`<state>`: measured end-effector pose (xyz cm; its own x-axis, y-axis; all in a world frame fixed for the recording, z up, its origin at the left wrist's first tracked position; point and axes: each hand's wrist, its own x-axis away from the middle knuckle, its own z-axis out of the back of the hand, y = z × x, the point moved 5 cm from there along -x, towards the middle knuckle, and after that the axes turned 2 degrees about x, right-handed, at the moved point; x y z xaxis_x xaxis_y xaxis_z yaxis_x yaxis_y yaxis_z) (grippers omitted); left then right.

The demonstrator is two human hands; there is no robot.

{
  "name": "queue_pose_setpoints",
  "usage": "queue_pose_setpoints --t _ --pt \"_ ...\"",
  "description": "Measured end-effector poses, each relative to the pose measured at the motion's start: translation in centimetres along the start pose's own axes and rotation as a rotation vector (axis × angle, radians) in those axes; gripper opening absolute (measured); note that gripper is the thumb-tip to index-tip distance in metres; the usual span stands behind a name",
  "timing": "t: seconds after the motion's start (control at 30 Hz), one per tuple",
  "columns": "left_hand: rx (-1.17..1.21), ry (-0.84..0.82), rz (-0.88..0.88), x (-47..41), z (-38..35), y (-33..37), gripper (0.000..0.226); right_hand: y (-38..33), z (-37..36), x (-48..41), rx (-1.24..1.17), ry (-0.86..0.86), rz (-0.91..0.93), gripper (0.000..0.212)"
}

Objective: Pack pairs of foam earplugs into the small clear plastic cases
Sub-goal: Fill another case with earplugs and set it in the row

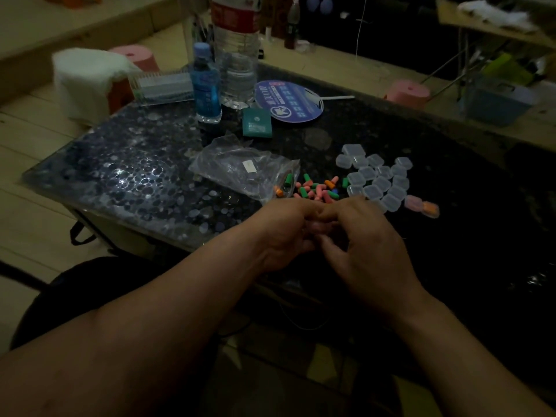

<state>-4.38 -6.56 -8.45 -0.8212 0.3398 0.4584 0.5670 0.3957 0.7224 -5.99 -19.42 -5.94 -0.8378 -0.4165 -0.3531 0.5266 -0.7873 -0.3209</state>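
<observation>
Foam earplugs [316, 189] in pink, green and orange lie in a loose heap on the dark glass table [120, 176]. Their long axes point every way. Most lie flat, and one or two green ones at the far edge of the heap are tipped up on end. A few more plugs sit at the mouth of a crumpled plastic bag [240, 170], which touches the heap on its left.

Just right of the heap is a cluster of clear cases [376, 179], lying flat and packed close together. At the cluster's right end, farthest from the heap, a filled case [430, 209] holds orange plugs lying lengthwise, roughly left to right.

On the near side of the heap the left hand [282, 233] and right hand [361, 236] meet, both with fingers curled in and fingertips together. The light is dim and the fingers cover whatever is between them, so I cannot tell whether either hand grips anything.

Well beyond the heap stand a blue bottle [206, 82] and a round blue fan [288, 99], with a teal packet [257, 123] between them and the bag.
</observation>
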Motion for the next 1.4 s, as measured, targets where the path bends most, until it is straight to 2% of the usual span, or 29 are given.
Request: queue_pose_setpoints --t 0.2,0.37,0.43,0.6,0.73,0.93,1.03,1.1,1.2,1.4 --pt "-0.082 0.043 0.016 -0.1 0.0 -0.1 0.031 0.3 -0.4 0.1 -0.005 -0.003 0.005 0.02" --pt "-0.029 0.128 -0.013 -0.1 -0.2 0.1 0.036 0.7 -0.5 0.4 -0.043 -0.016 -0.048 0.018" --pt "0.003 0.166 -0.042 -0.2 -0.5 0.2 0.037 1.2 -0.3 0.5 -0.103 -0.027 -0.134 0.017" --pt "-0.127 0.201 -0.092 -1.0 -2.4 -0.5 0.038 2.7 0.4 1.1 -0.122 0.011 -0.311 0.013" --pt "-0.148 0.169 -0.11 -1.2 -4.3 -0.2 0.018 5.0 1.5 1.2 -0.145 0.036 -0.446 0.016" --pt "-0.137 0.178 -0.087 -1.7 -5.2 -0.4 0.016 15.2 3.5 3.1 -0.186 0.215 -0.758 0.023" --pt "-0.155 0.198 -0.07 -2.1 -5.0 -0.8 0.008 20.7 4.4 5.5 -0.002 0.25 -0.946 0.026" --pt "-0.17 0.198 -0.056 -2.4 -4.9 -0.9 0.009 23.0 4.2 6.6 0.037 0.262 -1.022 0.027" --pt "-0.185 0.205 -0.032 -2.9 -4.9 -1.1 0.012 24.7 3.5 6.5 0.041 0.288 -1.04 0.025" --pt "-0.187 0.207 -0.024 -3.6 -4.8 -1.3 0.019 25.4 2.7 5.2 0.034 0.338 -0.96 0.026"
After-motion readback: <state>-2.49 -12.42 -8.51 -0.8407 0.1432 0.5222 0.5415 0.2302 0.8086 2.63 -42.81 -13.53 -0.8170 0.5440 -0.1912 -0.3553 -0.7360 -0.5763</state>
